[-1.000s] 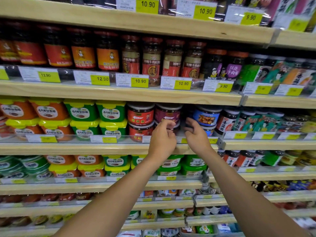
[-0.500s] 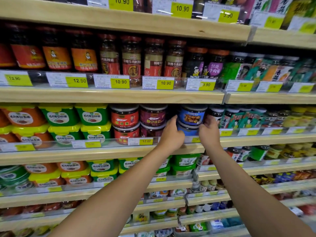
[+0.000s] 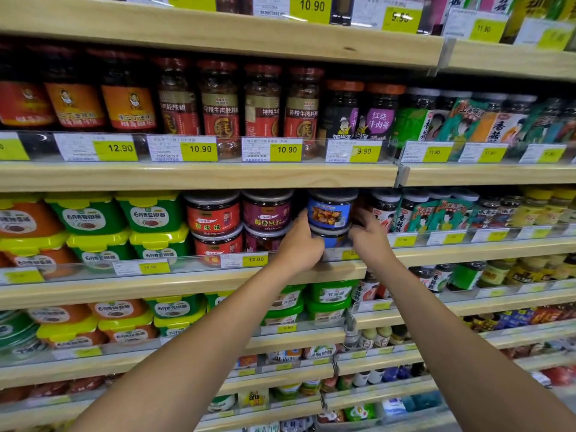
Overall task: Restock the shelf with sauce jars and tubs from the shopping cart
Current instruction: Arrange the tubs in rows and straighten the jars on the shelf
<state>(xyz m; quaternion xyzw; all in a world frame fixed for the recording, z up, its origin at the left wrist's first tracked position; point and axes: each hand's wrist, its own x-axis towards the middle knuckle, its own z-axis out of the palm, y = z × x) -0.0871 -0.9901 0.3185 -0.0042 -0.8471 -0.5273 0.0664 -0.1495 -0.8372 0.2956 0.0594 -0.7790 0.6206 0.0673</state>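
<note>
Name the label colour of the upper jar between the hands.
The jar's label is blue; head view.

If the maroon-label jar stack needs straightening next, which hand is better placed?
Left, probably. The left hand sits right beside the maroon-label jar stack, while the right hand is beyond the blue-label jars, which would block it.
</note>
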